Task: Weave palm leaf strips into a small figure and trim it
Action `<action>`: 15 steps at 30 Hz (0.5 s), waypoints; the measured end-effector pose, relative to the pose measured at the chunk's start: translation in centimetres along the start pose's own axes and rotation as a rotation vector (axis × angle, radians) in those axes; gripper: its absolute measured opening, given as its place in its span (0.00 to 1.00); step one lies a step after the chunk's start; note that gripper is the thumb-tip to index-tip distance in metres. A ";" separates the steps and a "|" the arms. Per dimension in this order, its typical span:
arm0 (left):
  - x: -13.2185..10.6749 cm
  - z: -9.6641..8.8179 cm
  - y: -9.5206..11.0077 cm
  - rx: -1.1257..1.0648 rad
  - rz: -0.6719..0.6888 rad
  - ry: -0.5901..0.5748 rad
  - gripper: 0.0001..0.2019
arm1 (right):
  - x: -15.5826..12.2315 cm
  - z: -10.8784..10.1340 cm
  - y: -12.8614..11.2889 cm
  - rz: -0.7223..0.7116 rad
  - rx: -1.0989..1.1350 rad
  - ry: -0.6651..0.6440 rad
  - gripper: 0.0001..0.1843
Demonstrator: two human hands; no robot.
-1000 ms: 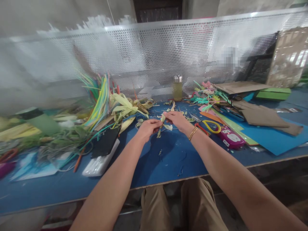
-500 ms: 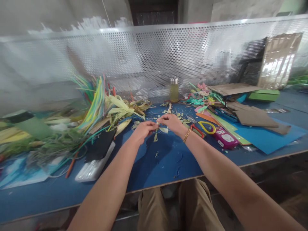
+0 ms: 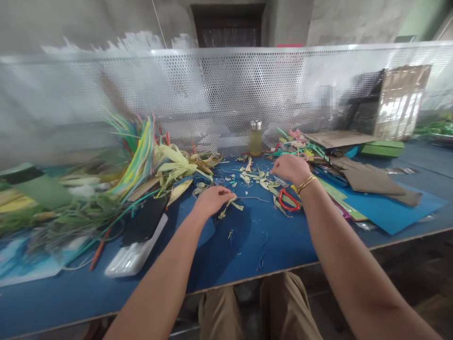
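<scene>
My left hand (image 3: 211, 200) rests on the blue tabletop (image 3: 247, 245), fingers pinched on a small bundle of pale dried leaf strips (image 3: 230, 204). My right hand (image 3: 290, 168), with a gold bracelet at the wrist, is curled closed farther back and right, over scattered leaf scraps (image 3: 260, 178). Its fingers sit by the blade end of red-handled scissors (image 3: 287, 200) lying on the table; what they hold is hidden.
A heap of coloured strips and dried leaves (image 3: 148, 160) lies at the left, with a black slab (image 3: 144, 222) and a white tray (image 3: 132, 255) in front. A small bottle (image 3: 255, 138) stands by the perforated metal screen (image 3: 219, 94). Brown card (image 3: 371, 177), blue paper (image 3: 392, 212) at right.
My hands have come apart. The right hand left the leaf bundle and moved right and back to the scissors. The left hand kept the bundle and lowered it to the table.
</scene>
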State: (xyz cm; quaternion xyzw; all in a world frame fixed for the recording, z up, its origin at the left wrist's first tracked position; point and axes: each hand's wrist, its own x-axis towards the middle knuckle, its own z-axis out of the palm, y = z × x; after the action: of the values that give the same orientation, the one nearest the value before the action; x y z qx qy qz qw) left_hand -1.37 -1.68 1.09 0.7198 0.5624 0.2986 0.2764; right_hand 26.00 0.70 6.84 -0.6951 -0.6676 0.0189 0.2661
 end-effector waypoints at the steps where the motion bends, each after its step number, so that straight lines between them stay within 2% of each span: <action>1: -0.1 -0.2 0.2 0.031 0.009 0.040 0.15 | 0.0 0.2 -0.1 0.024 -0.124 -0.069 0.10; 4: -0.3 -0.6 0.7 0.080 0.034 0.120 0.15 | 0.1 1.7 -0.2 0.100 -0.288 -0.223 0.14; 8: -0.3 -0.7 0.8 0.055 0.030 0.143 0.13 | 0.7 3.6 0.6 0.086 -0.282 -0.365 0.12; 12: -0.1 -0.9 0.3 -0.045 0.036 0.227 0.13 | 1.2 3.9 1.9 -0.105 -0.037 -0.466 0.09; 15: 0.0 -0.8 0.1 -0.071 0.036 0.266 0.13 | 1.2 3.9 2.5 -0.160 0.255 -0.366 0.05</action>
State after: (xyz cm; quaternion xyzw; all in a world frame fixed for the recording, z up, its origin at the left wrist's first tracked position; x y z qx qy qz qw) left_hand -1.92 -1.64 1.73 0.6738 0.5699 0.4159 0.2194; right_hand 26.95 3.25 2.91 -0.5856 -0.7499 0.2075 0.2272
